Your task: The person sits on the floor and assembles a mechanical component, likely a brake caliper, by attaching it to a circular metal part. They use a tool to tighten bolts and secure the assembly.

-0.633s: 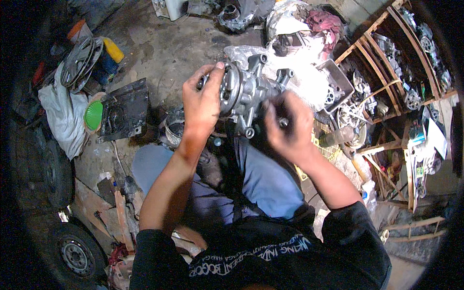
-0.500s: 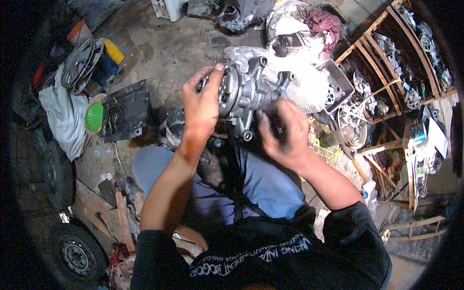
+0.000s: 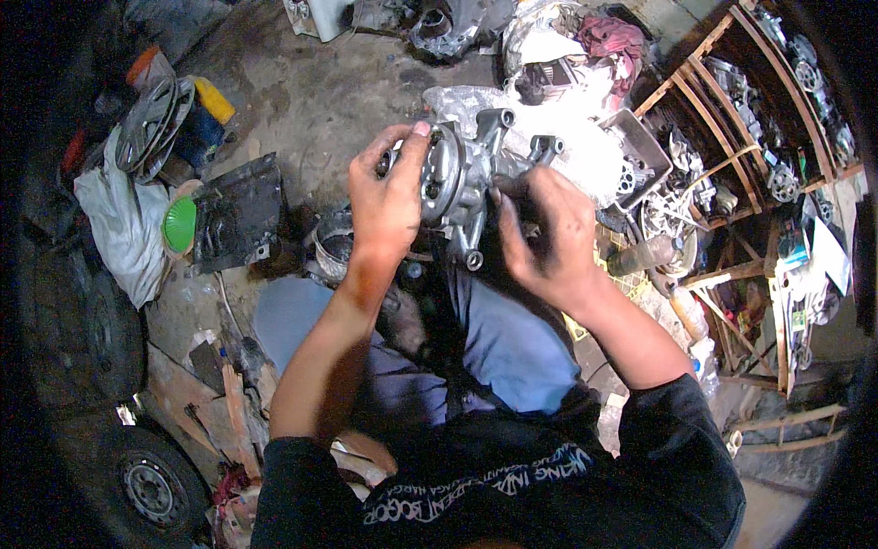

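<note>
The right hand [image 3: 549, 242] hides the near side of the metal housing [image 3: 471, 174].

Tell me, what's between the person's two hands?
A grey metal engine part sits between the left hand and right hand; both grip it, as the head view shows.

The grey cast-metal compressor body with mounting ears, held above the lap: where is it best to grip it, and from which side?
Probably by its round pulley end, from the left, as the left hand grips the grey cast-metal compressor body now: that end is broad and rounded, so fingers wrap over it. The right hand steadies the narrower housing from the right. The mounting ears stick up and offer less hold.
</note>
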Demonstrator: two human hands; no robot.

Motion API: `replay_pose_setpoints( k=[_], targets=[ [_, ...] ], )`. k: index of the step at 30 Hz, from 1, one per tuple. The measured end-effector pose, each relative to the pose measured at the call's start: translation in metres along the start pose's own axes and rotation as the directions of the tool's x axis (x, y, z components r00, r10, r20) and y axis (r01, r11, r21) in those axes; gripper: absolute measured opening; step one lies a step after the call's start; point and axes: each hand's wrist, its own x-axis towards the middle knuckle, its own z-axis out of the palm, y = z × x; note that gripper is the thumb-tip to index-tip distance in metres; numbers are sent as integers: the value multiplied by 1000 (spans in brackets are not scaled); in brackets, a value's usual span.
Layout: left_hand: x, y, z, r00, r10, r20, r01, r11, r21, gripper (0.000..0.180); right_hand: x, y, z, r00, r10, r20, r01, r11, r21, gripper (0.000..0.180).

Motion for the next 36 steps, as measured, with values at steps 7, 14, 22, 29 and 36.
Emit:
replay_pose_setpoints(
  k=[7, 14, 22, 29, 36],
  targets=[
    [-6, 5, 1, 997, 80, 21, -82, 995, 59, 27, 5, 5, -5, 1000, 15, 18, -14, 998, -57, 16],
    [-1, 6, -1, 998, 53, 34, -55, 996, 70, 28, 1, 1, -4, 998, 59, 35, -60, 998, 23, 13],
    [-8, 5, 2, 992, 118, 33, -120, 989, 87, 28, -1, 8, -10, 990, 128, -52, -131, 990, -49, 14],
    [-11, 8, 7, 966, 254, 52, -259, 954, 150, 25, 12, 16, -36, 955, 291, -56, -292, 956, -4, 14],
    [-12, 3, 11, 909, 410, 77, -417, 887, 197, 22, 27, 9, -50, 980, 174, 99, -173, 985, -13, 16]
  ],
)
